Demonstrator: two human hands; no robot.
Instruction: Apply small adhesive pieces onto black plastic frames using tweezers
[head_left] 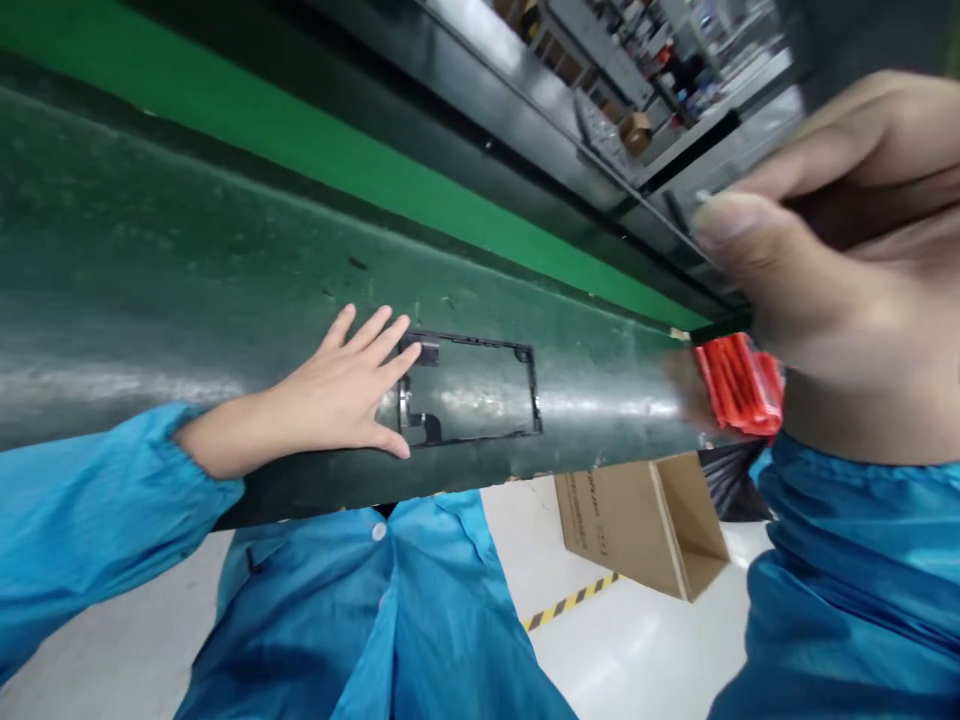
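My left hand point(341, 395) lies with its fingers spread on the green work surface point(247, 310), at the left end of a thin black rectangular frame point(535, 388). Its fingertips touch or overlap that end of the frame, which lies flat and has dark tabs at its left corners. Close to the camera at the right, my right hand point(862, 260) is raised well above the surface, thumb and forefinger pinched together. A tiny pale speck shows at the fingertips, too small and blurred to name.
Red plastic-wrapped packets point(739, 385) lie at the right end of the surface. An open cardboard box point(622, 520) stands below the near edge, beside a black bag point(735, 480). A dark metal rail point(525, 150) runs along the far side.
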